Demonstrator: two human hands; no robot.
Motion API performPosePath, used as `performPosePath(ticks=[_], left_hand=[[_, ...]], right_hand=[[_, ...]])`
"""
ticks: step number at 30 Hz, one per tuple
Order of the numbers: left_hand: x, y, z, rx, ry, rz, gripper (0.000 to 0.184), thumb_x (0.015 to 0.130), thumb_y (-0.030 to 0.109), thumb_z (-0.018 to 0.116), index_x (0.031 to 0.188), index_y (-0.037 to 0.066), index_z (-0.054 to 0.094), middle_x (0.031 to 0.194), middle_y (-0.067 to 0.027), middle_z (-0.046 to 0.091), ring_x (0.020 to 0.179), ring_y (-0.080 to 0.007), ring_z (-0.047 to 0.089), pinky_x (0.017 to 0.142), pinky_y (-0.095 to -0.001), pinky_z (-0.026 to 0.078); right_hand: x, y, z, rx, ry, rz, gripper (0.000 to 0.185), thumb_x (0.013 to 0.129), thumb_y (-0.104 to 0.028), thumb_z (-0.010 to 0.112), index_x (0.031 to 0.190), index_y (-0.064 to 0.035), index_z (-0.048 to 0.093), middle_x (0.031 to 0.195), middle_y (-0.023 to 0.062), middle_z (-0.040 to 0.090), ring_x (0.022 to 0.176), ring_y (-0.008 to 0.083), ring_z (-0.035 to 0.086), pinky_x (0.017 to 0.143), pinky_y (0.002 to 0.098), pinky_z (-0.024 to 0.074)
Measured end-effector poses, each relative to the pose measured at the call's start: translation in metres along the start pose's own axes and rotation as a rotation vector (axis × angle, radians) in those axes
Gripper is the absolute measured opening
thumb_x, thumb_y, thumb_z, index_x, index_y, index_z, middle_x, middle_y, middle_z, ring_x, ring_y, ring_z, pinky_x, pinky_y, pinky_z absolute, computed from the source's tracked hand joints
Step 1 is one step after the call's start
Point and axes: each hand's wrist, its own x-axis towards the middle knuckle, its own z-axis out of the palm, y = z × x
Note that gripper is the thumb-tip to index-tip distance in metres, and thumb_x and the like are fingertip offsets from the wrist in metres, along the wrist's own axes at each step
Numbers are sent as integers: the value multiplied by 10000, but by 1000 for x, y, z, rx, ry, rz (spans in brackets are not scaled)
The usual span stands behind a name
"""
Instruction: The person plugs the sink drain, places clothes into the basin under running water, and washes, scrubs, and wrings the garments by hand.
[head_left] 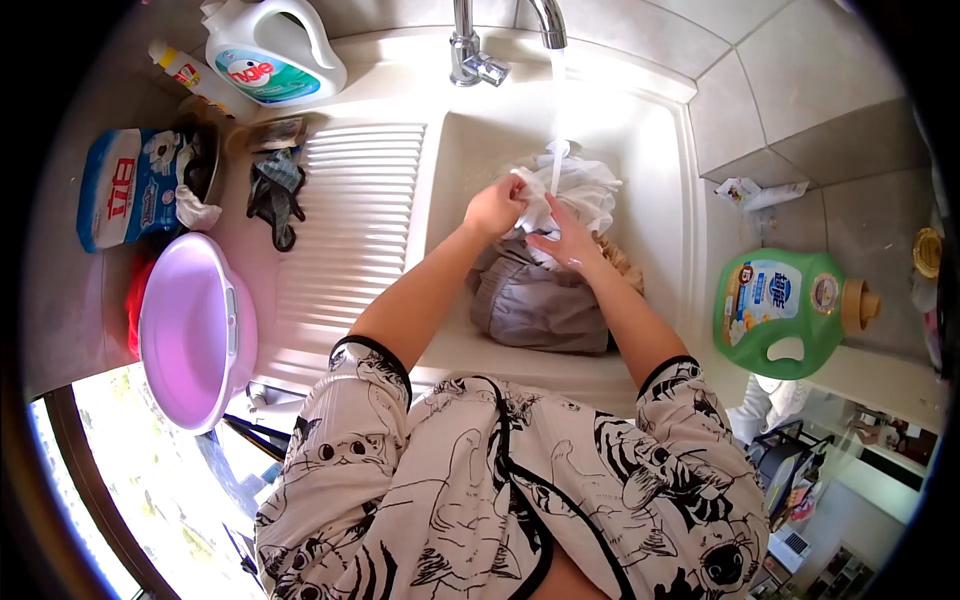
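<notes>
In the white sink basin (455, 150), water runs from the chrome faucet (552, 28) onto white wet cloth (590, 195). My left hand (497, 206) grips a bunched part of that cloth, its fingers closed on the left of the stream. On the right of the stream, my right hand (568, 238) has its fingers apart, close against the white cloth. Below both hands lies grey clothing (540, 305), with a tan cloth (622, 265) beside it, partly behind my right forearm.
A ribbed washboard (350, 190) adjoins the basin on the left, with dark gloves (275, 195) by it. Farther left are a pink basin (190, 330), a blue pack (125, 190) and a white detergent bottle (275, 60). A green detergent bottle (780, 310) lies right.
</notes>
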Motion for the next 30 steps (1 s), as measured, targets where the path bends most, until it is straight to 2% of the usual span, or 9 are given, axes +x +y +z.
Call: performPosePath(ticks=[5,7,8,11,15,19,22,28,30], left_hand=[[-35,85,-31,64,21,105,295,769,168,622,1037,47,589,861,-96,641,816,-199,622,738,-319,471],[-40,93,-35,-54,-135,263,263,807,171,614,1048,67,605,884,-92,646,813,-213,623,748,-309,477],[-42,89,-34,-150,-160,276,237,834,169,604,1049,73,616,942,-89,656,841,-241,629,757,-314,483],[-40,73,-41,111,93,307,256,833,201,607,1046,59,619,1003,-95,659,909,-273,624,793,-345,481],[-44,0,-3,471,-79,-91,571,786,415,638,1251,120,488,1233,-135,546,1136,-298,517,934,-394,422],[-66,-11,27,401,-128,-56,591,789,432,630,1258,112,467,1197,-136,570,1118,-299,533,925,-396,425],[-42,-2,15,336,-193,-364,501,805,393,601,1204,106,503,1132,-143,601,1038,-314,577,871,-412,454],[-9,69,-90,201,395,197,210,838,213,525,1029,145,579,870,-147,650,837,-353,623,729,-422,492],[-6,114,-124,53,416,310,272,793,69,541,1063,102,561,781,-59,588,682,-156,572,628,-288,457]], right_hand=[[5,-34,-1,405,249,-253,639,776,-310,708,1281,-28,437,1058,176,604,987,252,590,847,344,458],[8,-34,-20,834,169,-173,369,801,-160,664,1116,-11,542,956,93,621,890,168,585,773,290,462],[8,-27,-31,535,213,-31,214,787,-87,623,983,-10,583,880,37,618,758,112,575,653,263,457],[0,-21,-38,714,334,178,230,761,-60,594,987,-19,586,810,14,600,646,92,541,561,274,434],[-13,-4,-39,811,322,508,240,730,-28,588,970,-32,573,758,13,565,601,107,532,514,271,413],[-16,-3,-48,895,125,387,239,714,25,585,944,-36,563,780,30,571,654,129,564,557,271,457],[-16,-43,-63,1019,258,225,244,697,87,564,907,-38,556,821,50,587,735,150,590,631,276,496],[-9,-72,-130,962,530,5,270,658,160,551,843,-38,561,908,81,587,854,179,574,729,298,504],[-11,-97,-157,1015,563,-52,293,646,178,535,842,-38,562,911,85,585,862,183,569,737,298,499]])
